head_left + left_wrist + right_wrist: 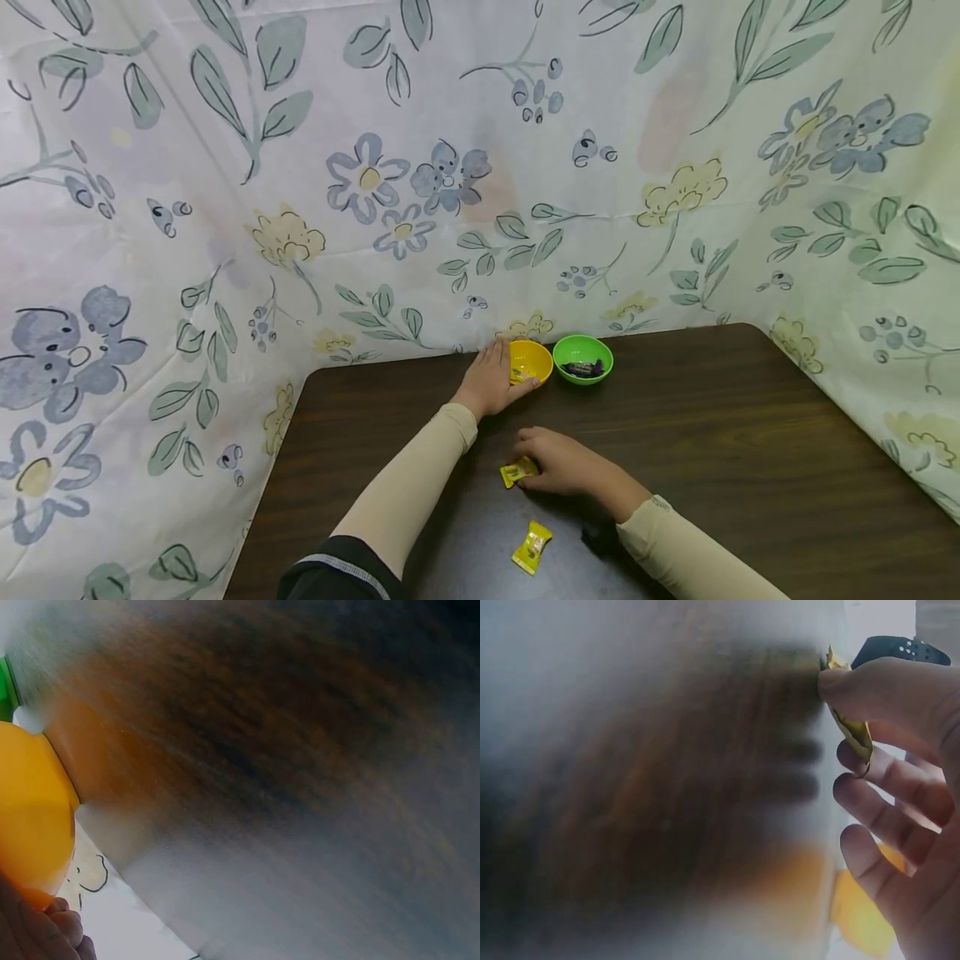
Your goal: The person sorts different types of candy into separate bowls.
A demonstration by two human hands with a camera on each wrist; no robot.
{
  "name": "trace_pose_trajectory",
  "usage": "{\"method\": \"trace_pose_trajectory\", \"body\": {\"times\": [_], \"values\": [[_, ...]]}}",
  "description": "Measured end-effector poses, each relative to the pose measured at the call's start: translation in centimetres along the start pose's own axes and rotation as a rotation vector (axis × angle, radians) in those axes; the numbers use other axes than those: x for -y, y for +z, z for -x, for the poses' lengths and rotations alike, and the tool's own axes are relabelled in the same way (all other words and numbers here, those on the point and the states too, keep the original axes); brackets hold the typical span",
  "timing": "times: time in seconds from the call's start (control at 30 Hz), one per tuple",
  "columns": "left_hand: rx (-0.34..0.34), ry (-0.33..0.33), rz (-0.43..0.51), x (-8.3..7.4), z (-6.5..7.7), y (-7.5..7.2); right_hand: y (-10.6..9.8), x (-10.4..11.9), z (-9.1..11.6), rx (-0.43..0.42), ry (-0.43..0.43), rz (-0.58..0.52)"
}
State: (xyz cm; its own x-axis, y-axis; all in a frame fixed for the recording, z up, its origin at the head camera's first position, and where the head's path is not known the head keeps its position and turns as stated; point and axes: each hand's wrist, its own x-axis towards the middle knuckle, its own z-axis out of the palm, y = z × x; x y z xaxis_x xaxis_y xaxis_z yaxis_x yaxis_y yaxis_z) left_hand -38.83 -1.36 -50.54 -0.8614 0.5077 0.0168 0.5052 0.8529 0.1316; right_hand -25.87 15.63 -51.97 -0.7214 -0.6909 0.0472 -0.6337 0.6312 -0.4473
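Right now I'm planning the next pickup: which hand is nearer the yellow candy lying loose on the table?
Right. The right hand is just beyond the loose candy, pinching another yellow candy. The left hand is farther off, holding the yellow bowl.

The yellow bowl (534,358), smooth and round, stands upright at the far edge of the dark wood-grained surface (697,433), with yellow wrapping showing inside it. The left hand (486,382) grips it, fingers along its left side and thumb across the near side. The yellow wrapped packet (514,473), small, shiny and with flared, crimped ends, is nearer, pinched by the right hand (561,463). One end points left and slightly near; whether it touches the surface is unclear.
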Motion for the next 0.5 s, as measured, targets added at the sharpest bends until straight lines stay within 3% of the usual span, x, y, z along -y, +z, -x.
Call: {"method": "trace_pose_trajectory", "body": {"times": [0.23, 0.5], "values": [[-0.004, -0.005, 0.013, -0.1, 0.2, 0.1, 0.0, -0.3, 1.5, 0.003, -0.026, -0.048], [0.003, -0.007, -0.003, -0.1, 0.0, 0.2, -0.7, -0.8, 3.2, -0.054, -0.036, -0.089]]}}
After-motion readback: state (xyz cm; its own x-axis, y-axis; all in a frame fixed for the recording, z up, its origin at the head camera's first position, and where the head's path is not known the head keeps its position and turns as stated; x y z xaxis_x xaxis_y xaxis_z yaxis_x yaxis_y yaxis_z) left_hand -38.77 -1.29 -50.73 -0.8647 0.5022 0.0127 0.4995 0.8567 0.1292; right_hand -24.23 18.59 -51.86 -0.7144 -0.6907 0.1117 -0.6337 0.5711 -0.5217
